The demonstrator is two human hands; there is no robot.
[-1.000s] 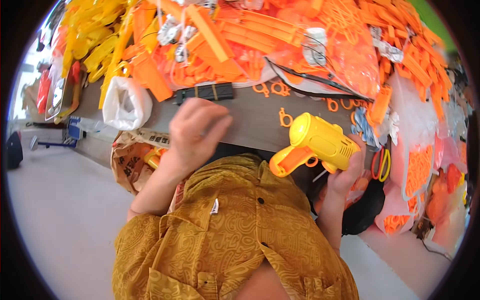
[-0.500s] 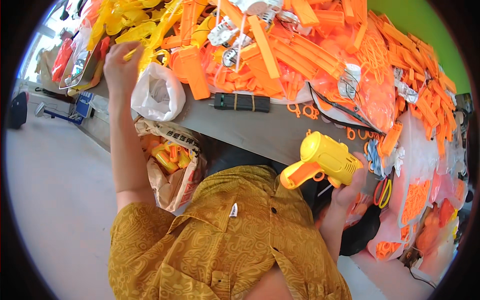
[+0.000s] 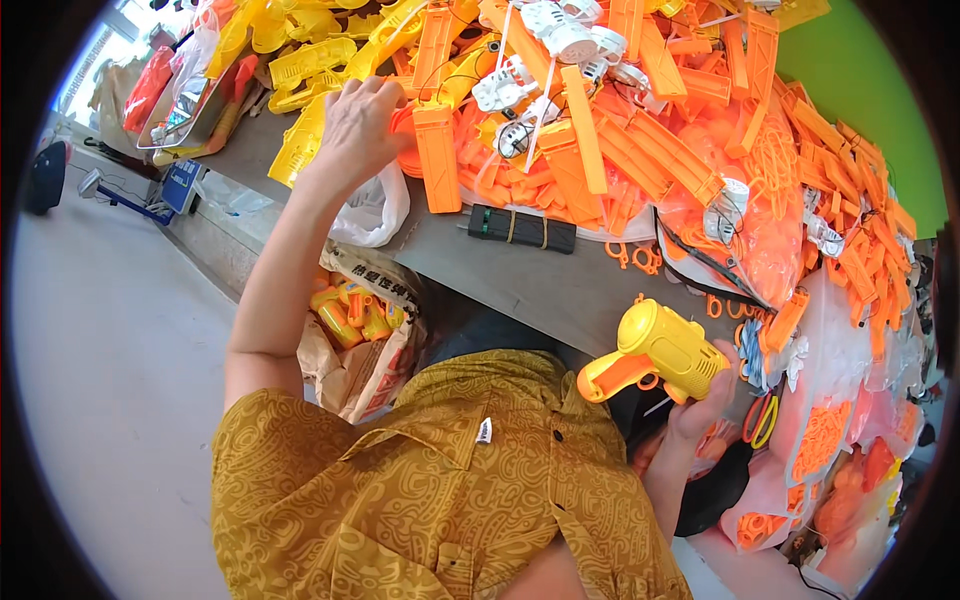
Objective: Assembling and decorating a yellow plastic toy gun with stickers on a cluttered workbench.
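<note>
Head view: right hand [image 3: 700, 400] grips yellow toy gun [image 3: 660, 350] near grey table [image 3: 540, 280] edge; left hand [image 3: 358, 125] reaches far into pile of orange plastic parts [image 3: 600, 160], fingers curled, apparently grasping one, grasp partly hidden

Worktable [image 3: 540, 285] across upper frame, heaped parts pile [image 3: 620, 130] on it.
Left hand [image 3: 360, 120] upper left on pile; bag [image 3: 375, 205] just below it at table edge. Toy gun [image 3: 660, 350] in right hand [image 3: 705, 400], right of centre; sack [image 3: 350, 340] under table, centre left.
</note>
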